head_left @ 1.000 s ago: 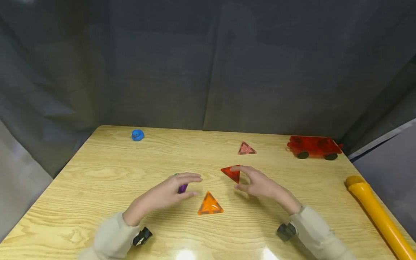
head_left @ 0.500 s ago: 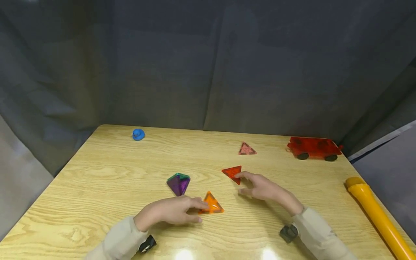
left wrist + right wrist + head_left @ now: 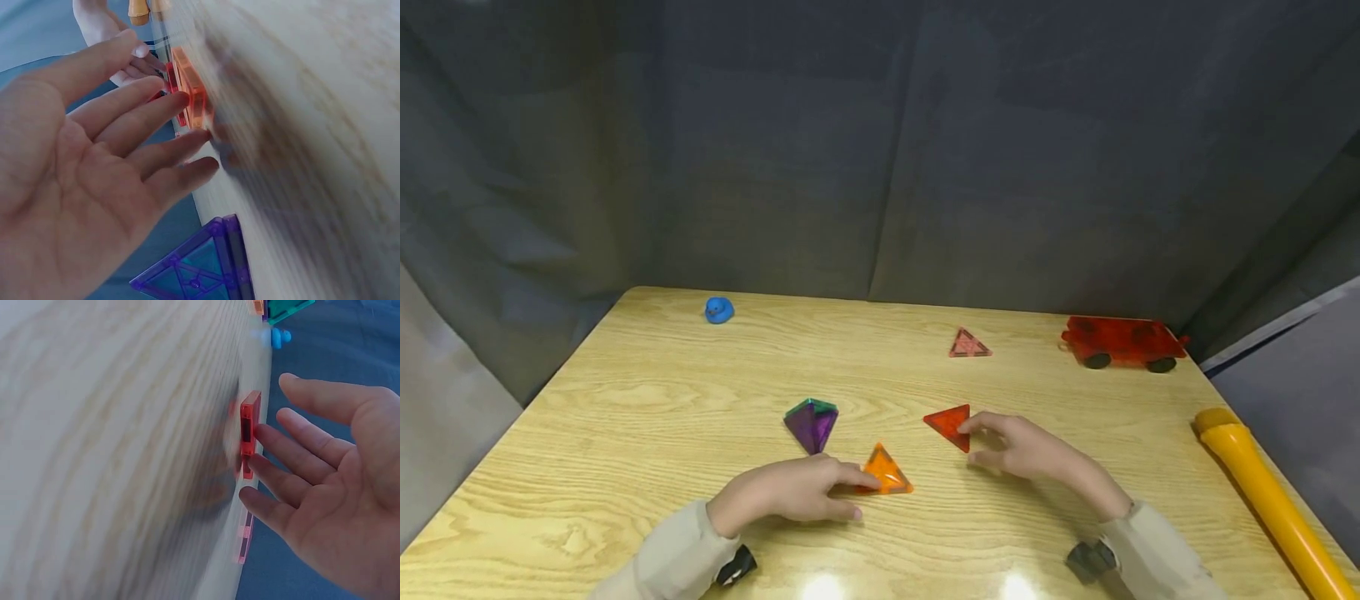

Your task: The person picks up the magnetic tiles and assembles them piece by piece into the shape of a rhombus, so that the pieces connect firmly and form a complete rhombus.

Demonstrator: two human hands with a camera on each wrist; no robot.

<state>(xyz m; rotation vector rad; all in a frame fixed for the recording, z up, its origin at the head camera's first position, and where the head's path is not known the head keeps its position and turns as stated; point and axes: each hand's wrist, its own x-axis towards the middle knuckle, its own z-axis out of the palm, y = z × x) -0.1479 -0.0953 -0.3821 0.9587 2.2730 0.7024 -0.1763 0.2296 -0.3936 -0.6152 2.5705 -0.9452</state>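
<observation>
My left hand (image 3: 793, 490) reaches in from the left, its fingertips touching the left side of an orange triangular magnetic tile (image 3: 888, 477) that lies flat on the table. In the left wrist view its fingers are extended, with the thumb apart. Fingertips of my right hand (image 3: 1026, 450) rest on a red triangular magnetic tile (image 3: 948, 426), also flat. Its fingers are only slightly bent in the right wrist view, and the thumb is apart from the tile. Just beyond my left hand stands a purple and green piece (image 3: 811, 424) made of joined triangular tiles.
A pink triangular tile (image 3: 969, 343) lies farther back. At the back right is a red toy wagon base (image 3: 1123, 342) with black wheels. A blue rubber duck (image 3: 718, 311) sits back left, and a yellow-orange tube (image 3: 1270, 500) lies along the right edge. Dark curtain (image 3: 880, 150) hangs behind.
My left hand has come down from beside the purple and green piece onto the orange tile. The red tile has slid nearer and slightly right under my right fingertips.
</observation>
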